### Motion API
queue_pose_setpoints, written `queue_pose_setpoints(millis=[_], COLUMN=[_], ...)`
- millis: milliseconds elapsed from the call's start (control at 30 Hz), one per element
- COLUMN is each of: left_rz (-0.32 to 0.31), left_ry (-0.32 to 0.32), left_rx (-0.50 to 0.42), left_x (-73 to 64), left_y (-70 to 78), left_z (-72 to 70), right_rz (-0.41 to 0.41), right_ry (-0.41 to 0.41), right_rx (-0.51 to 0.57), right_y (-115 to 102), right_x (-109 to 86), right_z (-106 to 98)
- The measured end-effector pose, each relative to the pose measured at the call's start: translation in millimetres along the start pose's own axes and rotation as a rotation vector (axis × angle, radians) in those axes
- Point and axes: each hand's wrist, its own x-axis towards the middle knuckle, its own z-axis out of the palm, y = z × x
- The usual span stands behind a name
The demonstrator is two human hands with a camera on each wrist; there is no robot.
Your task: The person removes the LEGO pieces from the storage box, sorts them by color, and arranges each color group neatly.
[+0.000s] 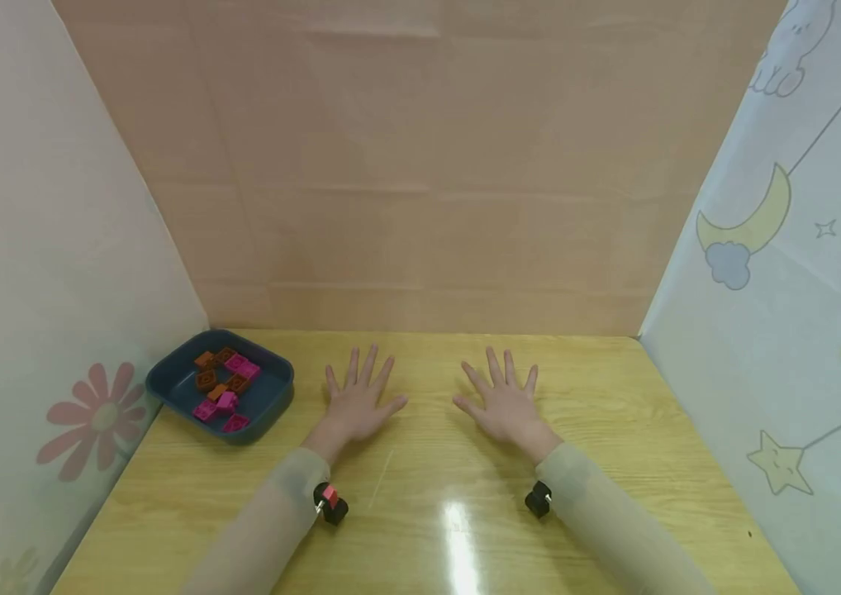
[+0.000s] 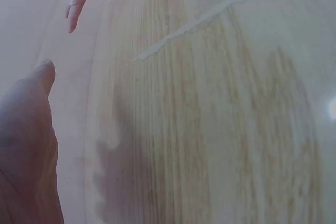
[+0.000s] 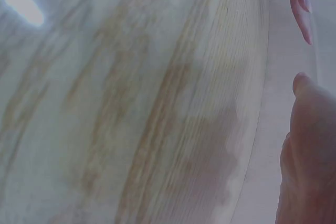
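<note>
In the head view my left hand (image 1: 357, 407) is spread palm down over the wooden table (image 1: 420, 463), fingers straight and holding nothing. My right hand (image 1: 506, 406) mirrors it to the right, also spread and holding nothing. A gap of bare wood lies between the two thumbs. Left of my left hand stands a dark blue tray (image 1: 279, 405) with several brown, orange and magenta toy bricks (image 1: 242, 366) inside. The left wrist view has my left thumb side (image 2: 26, 129) at its left edge; the right wrist view has my right thumb side (image 3: 312, 140) at its right edge.
A brown papered wall (image 1: 420, 207) closes off the table's back. White panels with printed drawings stand at the left (image 1: 56, 248) and right (image 1: 800, 330). A pale streak (image 2: 199, 19) marks the wood near my left wrist.
</note>
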Motion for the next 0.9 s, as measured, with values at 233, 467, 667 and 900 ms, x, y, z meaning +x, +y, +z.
queue_pose_setpoints(millis=[233, 467, 667, 900], left_rz=[0.101, 0.181, 0.172, 0.066], left_ry=[0.024, 0.069, 0.123, 0.348], left_rx=[-0.056, -0.269, -0.379, -0.431], left_x=[-7.8, -30.2, -58.0, -85.9], left_y=[-7.4, -24.6, -62.2, -125.5], left_z=[-12.7, -47.9, -69.8, -88.9], right_rz=[-0.019, -0.079, -0.125, -0.143], right_ry=[0.011, 0.059, 0.095, 0.138], right_rx=[0.05, 0.148, 0.221, 0.289], right_y=[1.0, 3.5, 1.8, -1.4], right_x=[-1.0, 1.3, -3.0, -9.3], right_z=[-2.5, -1.2, -4.9, -13.6])
